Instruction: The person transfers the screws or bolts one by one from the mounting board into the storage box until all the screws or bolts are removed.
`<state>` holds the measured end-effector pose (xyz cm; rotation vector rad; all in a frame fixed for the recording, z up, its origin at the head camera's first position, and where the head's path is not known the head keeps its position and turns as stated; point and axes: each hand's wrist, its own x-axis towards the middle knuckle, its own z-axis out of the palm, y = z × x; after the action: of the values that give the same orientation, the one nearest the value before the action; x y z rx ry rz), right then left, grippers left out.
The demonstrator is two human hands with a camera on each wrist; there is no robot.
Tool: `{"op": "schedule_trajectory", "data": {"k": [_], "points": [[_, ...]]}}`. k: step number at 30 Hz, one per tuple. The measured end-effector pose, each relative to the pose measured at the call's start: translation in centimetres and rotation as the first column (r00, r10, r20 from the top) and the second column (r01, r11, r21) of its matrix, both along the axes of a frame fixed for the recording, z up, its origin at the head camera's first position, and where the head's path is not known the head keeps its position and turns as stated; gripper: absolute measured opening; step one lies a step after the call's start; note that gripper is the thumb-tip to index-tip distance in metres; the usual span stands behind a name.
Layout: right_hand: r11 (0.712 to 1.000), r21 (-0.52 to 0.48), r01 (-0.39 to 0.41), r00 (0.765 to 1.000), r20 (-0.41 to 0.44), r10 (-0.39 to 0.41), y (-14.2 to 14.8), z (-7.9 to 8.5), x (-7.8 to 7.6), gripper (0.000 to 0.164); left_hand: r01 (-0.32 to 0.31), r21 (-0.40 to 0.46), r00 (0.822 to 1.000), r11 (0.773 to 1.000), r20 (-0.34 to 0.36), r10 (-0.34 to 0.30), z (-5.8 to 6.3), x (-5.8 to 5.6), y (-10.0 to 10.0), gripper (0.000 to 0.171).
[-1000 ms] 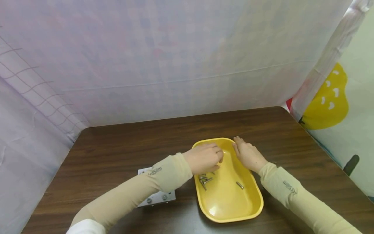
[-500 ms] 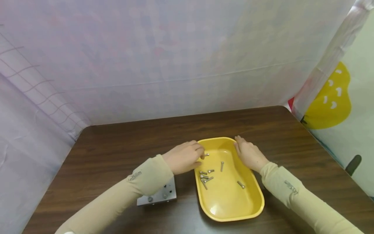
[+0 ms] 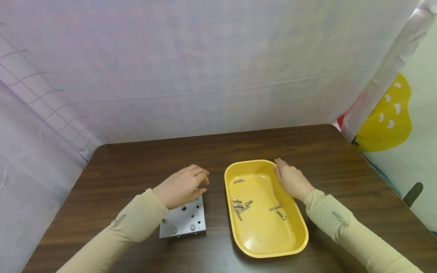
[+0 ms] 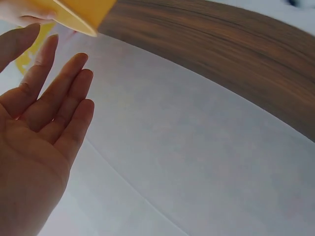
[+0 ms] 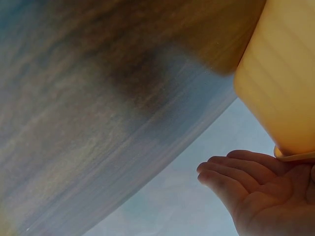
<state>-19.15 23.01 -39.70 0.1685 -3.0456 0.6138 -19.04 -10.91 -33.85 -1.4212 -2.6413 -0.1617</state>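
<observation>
A yellow tray stands on the table with several metal screws scattered inside. My right hand holds the tray's far right rim, its thumb over the inner side and its fingers along the outside. In the right wrist view those fingers are fairly straight, and most of the thumb is cut off. Left of the tray, my left hand hovers near a silver metal plate and partly covers it. The left wrist view shows the left palm facing the camera, fingers loosely extended, holding nothing.
Holes and a few screw heads show on the plate's top. The dark wooden table ends at a pale fabric curtain behind. Its right edge runs beside a hanging with a yellow printed shape.
My left hand has come out of the tray and moved left to above the metal plate. Some screws in the tray have shifted or rolled. The right hand has stayed on the rim.
</observation>
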Motion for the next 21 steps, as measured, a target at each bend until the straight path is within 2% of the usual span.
{"op": "schedule_trajectory", "data": {"k": [4,7,11,21], "points": [[1.0,0.001,-0.003,1.0,0.0,0.003,0.0,0.1,0.0,0.048,-0.071,0.017,0.997,0.997,0.023,0.071,-0.4,0.6,-1.7,0.016],[1.0,0.002,-0.004,1.0,-0.004,0.004,0.1,0.3,0.0,0.048,-0.099,0.043,0.995,0.994,0.005,0.099,-0.7,1.0,-2.6,0.015],[1.0,-0.003,-0.007,1.0,-0.008,0.007,0.3,0.3,0.0,0.048,-0.119,0.08,0.992,0.99,-0.021,0.121,-0.9,1.5,-3.6,0.014],[1.0,-0.005,-0.007,1.0,0.003,0.007,0.9,0.3,0.5,0.048,-0.138,0.114,0.989,0.984,-0.035,0.143,-1.4,2.9,-4.9,0.019]]}}
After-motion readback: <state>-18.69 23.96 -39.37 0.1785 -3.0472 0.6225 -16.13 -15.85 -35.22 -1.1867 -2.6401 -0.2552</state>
